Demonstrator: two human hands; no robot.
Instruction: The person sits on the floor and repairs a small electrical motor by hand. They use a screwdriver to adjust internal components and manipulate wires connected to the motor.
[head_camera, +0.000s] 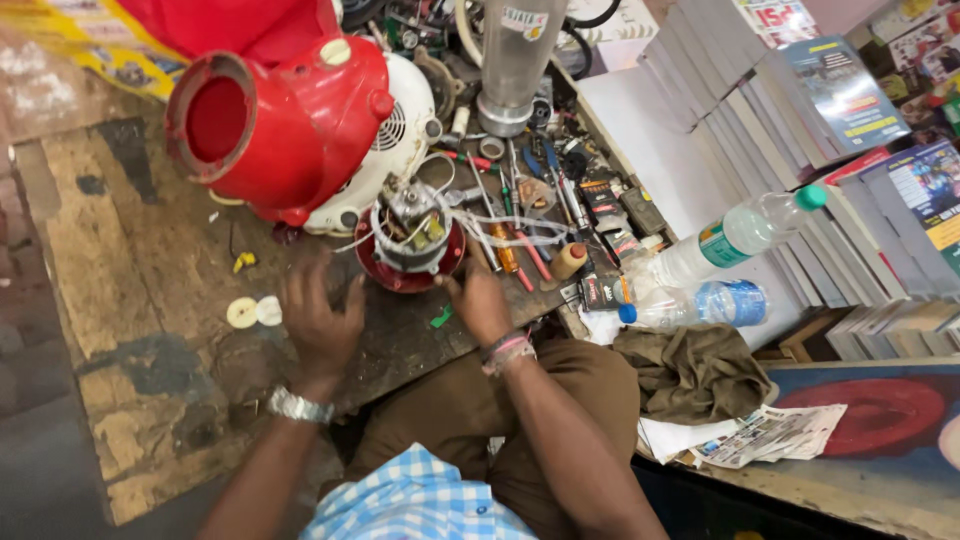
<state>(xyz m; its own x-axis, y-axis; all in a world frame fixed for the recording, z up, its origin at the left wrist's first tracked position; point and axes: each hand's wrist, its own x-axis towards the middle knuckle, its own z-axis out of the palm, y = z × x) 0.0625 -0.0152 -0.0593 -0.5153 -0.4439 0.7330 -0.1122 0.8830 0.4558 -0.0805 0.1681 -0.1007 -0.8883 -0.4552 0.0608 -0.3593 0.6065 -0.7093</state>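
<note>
Motor unit: sitting on the worn wooden workbench, metal core upright in a red round base, loose white wires trailing off to its right.
Left hand: hovering just beside the red base on its near left, fingers spread wide, gripping nothing; blurring a little; wearing a metal wristwatch.
Right hand: reaching to the base's near right edge, fingers curled narrow; touching or pinching, cannot tell which; wearing bands at the wrist.
Red housing: lying tilted behind the motor unit, open round mouth facing left, leaning against a white vented casing.
White discs: lying side by side on the bench, left of the left hand.
Tools: screwdrivers and small parts crowding the bench to the right of the motor unit.
Clear jar: standing upright behind the tools.
Bottles: two plastic ones lying beside stacked books.
Cloth: bunching near the right knee.
</note>
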